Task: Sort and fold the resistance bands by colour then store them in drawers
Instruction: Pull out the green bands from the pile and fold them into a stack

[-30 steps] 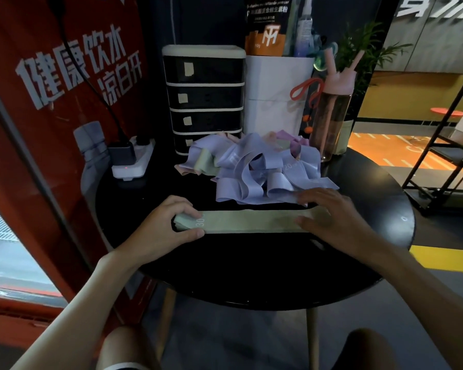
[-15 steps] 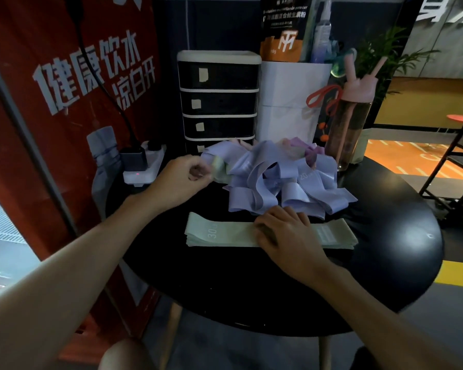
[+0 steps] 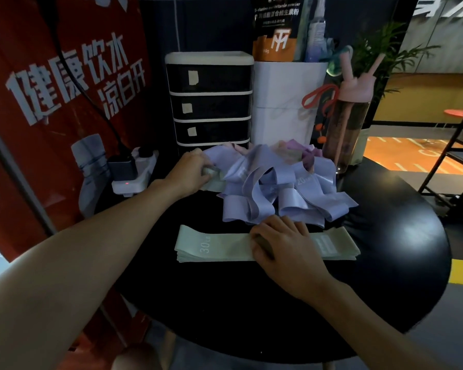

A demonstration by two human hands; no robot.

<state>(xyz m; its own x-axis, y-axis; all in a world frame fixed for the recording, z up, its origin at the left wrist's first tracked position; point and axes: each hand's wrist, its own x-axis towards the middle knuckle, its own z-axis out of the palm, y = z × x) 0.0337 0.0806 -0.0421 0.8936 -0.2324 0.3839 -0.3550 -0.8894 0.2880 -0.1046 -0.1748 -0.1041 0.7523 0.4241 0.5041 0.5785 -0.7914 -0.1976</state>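
Note:
A flat stack of pale green bands [image 3: 211, 247] marked 30 LB lies across the round black table [image 3: 385, 276]. My right hand [image 3: 281, 244] rests on its middle with the fingers curled down onto it. Behind it lies a tangled heap of lilac bands [image 3: 273, 188], with pink bands [image 3: 297, 145] at the back. My left hand [image 3: 190, 172] reaches to the heap's left edge and grips a green band [image 3: 214, 180] there. The black drawer unit [image 3: 210, 102] with white trim stands at the table's back, its drawers shut.
A white power strip [image 3: 134, 174] with a black plug sits at the table's left rim. A white box [image 3: 286, 105] holding a pouch and bottles stands right of the drawers, then a pink-lidded drink bottle [image 3: 350, 124]. A red banner [image 3: 51, 102] stands on the left.
My left hand left the end of the green stack and reached back to the heap's left edge, closing on a green band. My right hand slid from the stack's right end to its middle.

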